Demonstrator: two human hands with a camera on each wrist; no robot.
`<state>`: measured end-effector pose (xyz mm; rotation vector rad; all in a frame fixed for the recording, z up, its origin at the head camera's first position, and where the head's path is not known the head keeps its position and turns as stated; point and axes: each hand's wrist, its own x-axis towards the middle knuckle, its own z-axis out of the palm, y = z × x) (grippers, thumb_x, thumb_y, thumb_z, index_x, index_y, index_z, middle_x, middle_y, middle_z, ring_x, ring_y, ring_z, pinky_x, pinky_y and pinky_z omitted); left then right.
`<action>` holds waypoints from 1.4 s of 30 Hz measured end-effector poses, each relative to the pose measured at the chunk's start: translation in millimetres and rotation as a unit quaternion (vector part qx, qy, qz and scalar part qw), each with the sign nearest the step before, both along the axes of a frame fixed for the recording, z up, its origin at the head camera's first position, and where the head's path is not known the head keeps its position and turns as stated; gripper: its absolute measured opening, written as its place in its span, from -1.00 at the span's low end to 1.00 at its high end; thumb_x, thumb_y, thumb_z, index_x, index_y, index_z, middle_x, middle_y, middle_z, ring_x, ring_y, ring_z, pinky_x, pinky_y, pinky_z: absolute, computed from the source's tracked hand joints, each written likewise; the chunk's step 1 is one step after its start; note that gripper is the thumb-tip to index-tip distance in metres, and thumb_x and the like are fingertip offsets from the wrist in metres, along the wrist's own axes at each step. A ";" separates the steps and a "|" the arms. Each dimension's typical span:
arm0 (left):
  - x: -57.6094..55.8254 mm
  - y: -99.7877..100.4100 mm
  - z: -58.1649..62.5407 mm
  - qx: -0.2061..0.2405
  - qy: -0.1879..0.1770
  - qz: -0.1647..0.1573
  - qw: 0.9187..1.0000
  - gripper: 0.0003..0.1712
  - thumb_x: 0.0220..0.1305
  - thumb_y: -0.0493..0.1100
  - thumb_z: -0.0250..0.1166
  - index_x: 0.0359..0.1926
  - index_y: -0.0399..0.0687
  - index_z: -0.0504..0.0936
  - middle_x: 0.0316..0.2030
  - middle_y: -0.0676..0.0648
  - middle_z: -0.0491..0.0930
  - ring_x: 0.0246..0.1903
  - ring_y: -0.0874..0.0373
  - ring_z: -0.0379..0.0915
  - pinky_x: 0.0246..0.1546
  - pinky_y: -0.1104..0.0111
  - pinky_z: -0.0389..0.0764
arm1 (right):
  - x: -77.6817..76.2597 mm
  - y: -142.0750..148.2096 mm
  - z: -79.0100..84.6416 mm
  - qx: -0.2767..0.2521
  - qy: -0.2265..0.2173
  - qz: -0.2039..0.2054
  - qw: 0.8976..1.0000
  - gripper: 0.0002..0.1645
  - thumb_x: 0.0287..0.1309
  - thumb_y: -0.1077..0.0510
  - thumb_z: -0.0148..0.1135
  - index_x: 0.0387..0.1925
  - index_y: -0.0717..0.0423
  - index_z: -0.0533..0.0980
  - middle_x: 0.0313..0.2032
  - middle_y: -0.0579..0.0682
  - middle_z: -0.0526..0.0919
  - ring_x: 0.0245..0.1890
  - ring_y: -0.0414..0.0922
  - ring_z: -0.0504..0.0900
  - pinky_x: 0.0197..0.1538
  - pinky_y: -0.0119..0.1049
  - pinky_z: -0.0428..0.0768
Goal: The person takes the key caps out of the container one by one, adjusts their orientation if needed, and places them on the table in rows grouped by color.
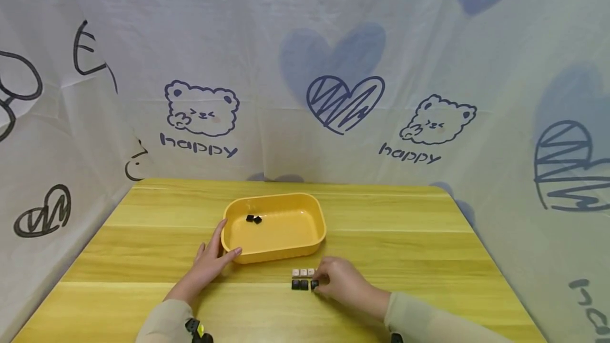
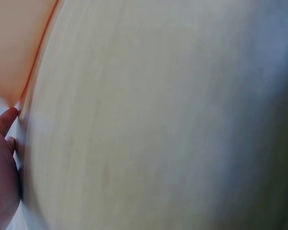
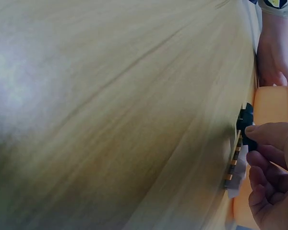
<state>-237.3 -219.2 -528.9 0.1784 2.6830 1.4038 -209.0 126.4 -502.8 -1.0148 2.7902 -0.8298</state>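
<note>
My left hand point(image 1: 208, 263) rests against the left end of a yellow tray point(image 1: 274, 254), its fingers spread along the side and the thumb at the front corner. Two small black keycaps point(image 1: 254, 219) lie inside the tray. In front of it, my right hand point(image 1: 344, 282) pinches a black keycap point(image 1: 314, 283) between thumb and fingers, at the right end of a row. Two more black keycaps point(image 1: 299, 285) stand to its left. Just behind them is a row of white keycaps point(image 1: 303, 272), partly covered by the right hand. The right wrist view shows the thumb pressed to the black keycap point(image 3: 251, 143).
Everything stands on a wood-grain table point(image 1: 400, 242). A white cloth point(image 1: 271, 136) with hearts and bear drawings hangs behind the table and along both sides. The left wrist view shows mostly blurred table surface point(image 2: 134, 120).
</note>
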 end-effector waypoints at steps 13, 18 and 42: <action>0.0 1.1 1.1 -0.004 0.005 0.000 1.000 0.05 0.36 0.15 0.19 0.55 0.12 -0.34 0.49 -0.35 -0.23 0.40 -0.42 -0.23 0.33 -0.16 -0.56 | -1.8 -5.4 -0.9 0.023 -0.003 -0.011 1.000 -0.81 -0.10 0.23 0.52 -0.35 0.13 0.72 -0.44 -0.23 0.60 -0.44 -0.41 0.46 -0.34 -0.48 0.51; -0.2 1.0 0.8 -0.006 0.005 0.003 1.000 0.05 0.36 0.15 0.20 0.55 0.12 -0.33 0.49 -0.35 -0.22 0.40 -0.42 -0.22 0.33 -0.16 -0.55 | -2.4 -8.1 0.6 0.034 -0.009 -0.011 0.999 -0.82 -0.08 0.21 0.53 -0.35 0.13 0.72 -0.45 -0.23 0.59 -0.46 -0.41 0.45 -0.36 -0.48 0.50; 0.6 2.9 -0.1 -0.004 0.023 0.000 1.000 0.05 0.35 0.13 0.21 0.55 0.04 -0.30 0.47 -0.40 -0.17 0.39 -0.41 -0.14 0.33 -0.19 -0.52 | -3.2 -13.0 -0.3 0.040 -0.010 -0.018 0.999 -0.84 -0.08 0.21 0.53 -0.38 0.11 0.72 -0.48 -0.24 0.57 -0.48 -0.40 0.45 -0.39 -0.50 0.49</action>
